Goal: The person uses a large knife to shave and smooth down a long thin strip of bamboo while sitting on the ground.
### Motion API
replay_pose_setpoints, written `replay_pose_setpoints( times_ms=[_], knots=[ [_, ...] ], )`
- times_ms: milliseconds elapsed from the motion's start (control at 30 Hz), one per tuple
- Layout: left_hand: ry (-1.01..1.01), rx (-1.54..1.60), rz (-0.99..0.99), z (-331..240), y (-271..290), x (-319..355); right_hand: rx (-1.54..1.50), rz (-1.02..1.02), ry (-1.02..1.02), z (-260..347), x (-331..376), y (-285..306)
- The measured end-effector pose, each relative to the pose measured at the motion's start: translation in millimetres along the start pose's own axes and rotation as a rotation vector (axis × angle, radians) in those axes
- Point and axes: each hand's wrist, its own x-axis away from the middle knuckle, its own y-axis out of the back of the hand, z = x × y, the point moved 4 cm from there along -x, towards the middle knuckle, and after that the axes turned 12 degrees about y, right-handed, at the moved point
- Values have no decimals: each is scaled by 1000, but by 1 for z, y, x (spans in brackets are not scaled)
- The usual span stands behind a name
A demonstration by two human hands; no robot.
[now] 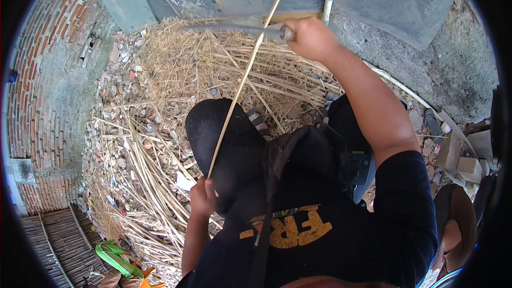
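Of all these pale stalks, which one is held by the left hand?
The long stalk raised diagonally across the dark-clad knee; the other stalks lie on the ground.

Large yellow lettering [290, 233] on the dark shirt [344, 250].

1. Tan plant stalk [241, 84]: long, thin, nearly straight, slanting from its held lower end up and rightward past the upper edge.
2. Grey-bladed knife [240, 29]: held near level, pointing left across the stalk; its blurred blade is possibly curved, sickle-like.
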Motion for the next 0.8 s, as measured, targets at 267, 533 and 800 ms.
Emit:
replay_pose_setpoints(
  times_ms=[267, 533, 800],
  knots=[
    [-33, -11, 25, 3, 5, 2, 39, 158, 142, 40, 8, 4],
    [-42, -11, -23, 0, 3, 4, 123, 144, 82, 33, 8, 3],
    [-12, 38, -4, -4, 1, 0, 43, 50, 113, 21, 5, 4]
  ],
)
